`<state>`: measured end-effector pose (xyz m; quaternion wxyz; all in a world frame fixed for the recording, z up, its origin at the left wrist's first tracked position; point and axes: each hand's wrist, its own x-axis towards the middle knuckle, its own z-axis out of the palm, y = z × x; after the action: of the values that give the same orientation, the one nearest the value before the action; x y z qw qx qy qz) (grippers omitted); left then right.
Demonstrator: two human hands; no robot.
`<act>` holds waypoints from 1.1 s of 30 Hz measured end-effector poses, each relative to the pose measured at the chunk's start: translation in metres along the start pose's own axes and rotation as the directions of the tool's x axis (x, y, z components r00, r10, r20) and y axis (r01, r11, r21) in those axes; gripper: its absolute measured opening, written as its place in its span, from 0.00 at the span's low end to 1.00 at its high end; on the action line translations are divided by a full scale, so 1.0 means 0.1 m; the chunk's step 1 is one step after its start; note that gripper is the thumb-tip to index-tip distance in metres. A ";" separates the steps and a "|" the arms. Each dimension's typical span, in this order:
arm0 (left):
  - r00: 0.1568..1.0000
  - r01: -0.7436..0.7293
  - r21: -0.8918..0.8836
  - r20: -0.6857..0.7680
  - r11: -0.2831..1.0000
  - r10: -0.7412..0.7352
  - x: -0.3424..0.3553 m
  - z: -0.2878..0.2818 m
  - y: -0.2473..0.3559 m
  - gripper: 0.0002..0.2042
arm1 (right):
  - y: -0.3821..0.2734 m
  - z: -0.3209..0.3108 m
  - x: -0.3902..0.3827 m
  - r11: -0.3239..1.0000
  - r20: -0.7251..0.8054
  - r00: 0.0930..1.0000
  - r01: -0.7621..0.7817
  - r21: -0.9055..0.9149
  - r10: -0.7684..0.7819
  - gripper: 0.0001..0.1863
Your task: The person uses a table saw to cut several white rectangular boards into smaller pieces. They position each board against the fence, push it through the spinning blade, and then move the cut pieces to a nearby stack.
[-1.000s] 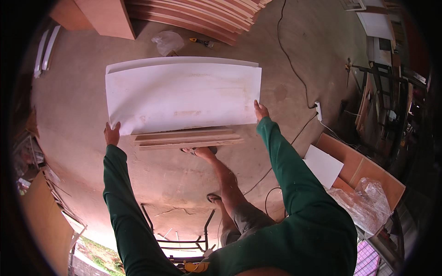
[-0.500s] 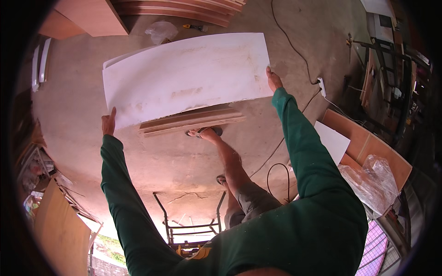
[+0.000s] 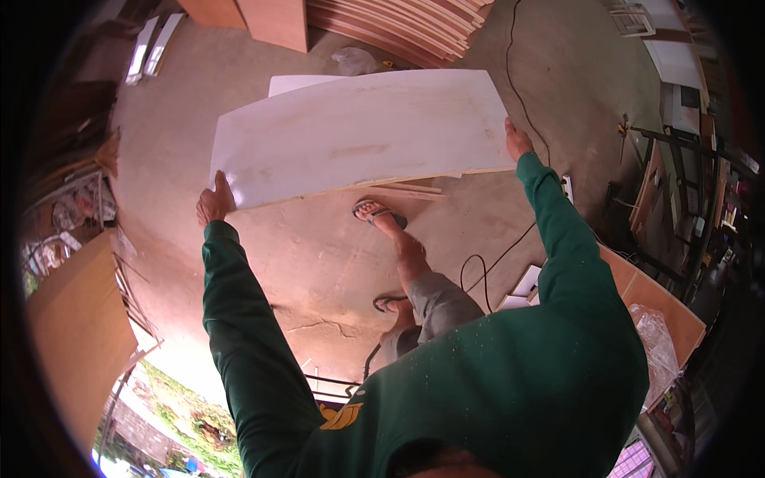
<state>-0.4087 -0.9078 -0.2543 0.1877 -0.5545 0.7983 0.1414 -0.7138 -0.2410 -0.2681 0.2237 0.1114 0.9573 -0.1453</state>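
Observation:
Both hands hold a wide white board (image 3: 358,135) with brown smudges. My left hand (image 3: 215,199) is closed on its left end near the lower corner, thumb on top. At the right end my right hand (image 3: 518,139) grips the edge. A second white sheet (image 3: 303,82) shows behind the board's far edge. Light wooden strips (image 3: 414,192) lie below it on the concrete floor, partly hidden, near my sandalled foot (image 3: 378,215).
Stacked wooden boards (image 3: 390,28) lie beyond. A black cable (image 3: 522,99) runs to a power strip (image 3: 567,188) at right. Brown panels with plastic wrap (image 3: 653,342) are at lower right, dark metal framing (image 3: 669,139) at far right, a large plywood sheet (image 3: 80,311) at left.
Holding the board, my hands have shifted so that it covers more of the wooden strips and uncovers more of the sheet behind. The whole view has also shifted.

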 end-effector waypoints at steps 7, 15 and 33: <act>0.975 0.179 -0.260 -0.080 0.949 -0.206 -1.48 -0.28 -2.65 0.49 | -1.09 -0.52 -1.05 0.914 0.071 0.917 0.379 0.141 -0.391 0.44; 0.848 -0.045 -0.932 -0.226 0.360 -0.479 -4.11 0.67 -4.21 0.39 | -2.07 -0.92 -3.00 0.494 -0.189 0.559 0.815 0.304 -0.807 0.36; 0.586 -0.294 -0.956 -0.163 -0.021 -0.794 -6.30 1.50 -4.65 0.30 | -2.19 -0.30 -4.11 0.087 -0.358 0.620 0.569 0.817 -0.698 0.38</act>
<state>0.2471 -0.4790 -0.1086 -0.5576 -0.6765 0.3168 0.3620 -0.4266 -0.4968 -0.0029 0.1027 -0.2236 0.6618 -0.7082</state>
